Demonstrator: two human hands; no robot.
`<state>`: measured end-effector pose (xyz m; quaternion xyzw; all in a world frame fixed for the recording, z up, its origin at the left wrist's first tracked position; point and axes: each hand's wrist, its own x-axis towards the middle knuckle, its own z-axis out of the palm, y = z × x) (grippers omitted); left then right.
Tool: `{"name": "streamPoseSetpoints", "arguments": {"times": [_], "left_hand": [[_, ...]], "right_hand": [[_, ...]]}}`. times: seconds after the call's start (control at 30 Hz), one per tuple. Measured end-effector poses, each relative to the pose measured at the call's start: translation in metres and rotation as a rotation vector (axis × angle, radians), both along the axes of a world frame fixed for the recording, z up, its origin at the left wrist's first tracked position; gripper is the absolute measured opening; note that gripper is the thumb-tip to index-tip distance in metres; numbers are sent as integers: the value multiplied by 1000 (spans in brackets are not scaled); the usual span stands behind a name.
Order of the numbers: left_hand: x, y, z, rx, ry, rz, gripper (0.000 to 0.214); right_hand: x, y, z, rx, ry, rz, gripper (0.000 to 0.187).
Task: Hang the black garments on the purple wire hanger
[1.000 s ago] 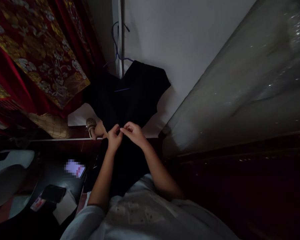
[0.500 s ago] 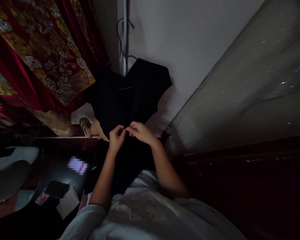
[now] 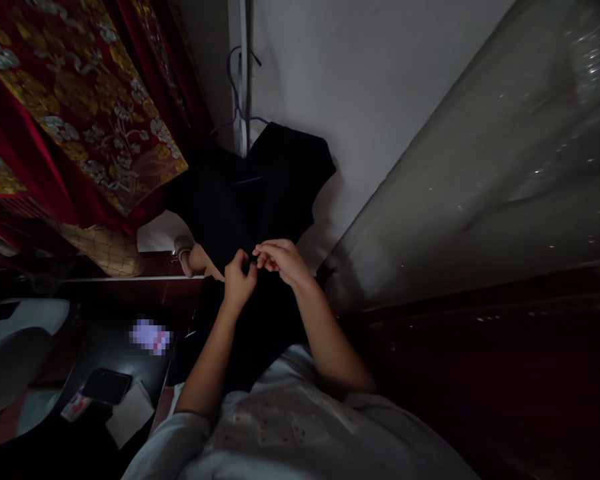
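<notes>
A black short-sleeved garment (image 3: 275,180) hangs on a purple hanger (image 3: 236,93) against a white wall. Both my hands meet at its front, about halfway down. My left hand (image 3: 239,280) is curled, its fingers pinching the dark cloth. My right hand (image 3: 281,260) pinches the same spot from the right, fingertips touching those of the left. What sits between the fingertips is too small and dark to make out. My white sleeves show at the bottom.
Red and gold patterned cloth (image 3: 75,100) hangs at the upper left. A foot in a sandal (image 3: 185,252) shows behind the garment. A lit phone (image 3: 150,337), a dark phone (image 3: 107,385) and papers lie on a dark surface at lower left. A glossy panel (image 3: 480,187) fills the right.
My hands stay at the same spot on the garment; the fingers of both have closed tighter together. The view has shifted slightly.
</notes>
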<state>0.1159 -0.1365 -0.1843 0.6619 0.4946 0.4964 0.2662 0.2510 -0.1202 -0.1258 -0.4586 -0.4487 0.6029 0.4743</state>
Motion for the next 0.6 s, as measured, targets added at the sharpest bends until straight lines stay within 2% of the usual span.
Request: {"name": "streamPoseSetpoints", "arguments": {"times": [0.07,0.17,0.23,0.3,0.4,0.47,0.6], "left_hand": [[2,-1,1,-46,96,56,19],[3,1,3,-136,267,107,18],[1,4,8,-180,349,114,10],[-2,7,16,-212,414,103,3],[-9,14,38,-272,522,-26,8],[-15,19,60,-206,487,-122,10],[-19,42,115,270,166,-139,32]], "right_hand": [[1,18,22,106,10,-39,22],[3,60,72,297,37,-102,23],[2,83,105,350,78,-155,27],[0,94,130,364,123,-177,27],[-2,88,145,398,128,-182,26],[1,79,145,426,129,-217,27],[18,70,141,423,175,-344,27]]}}
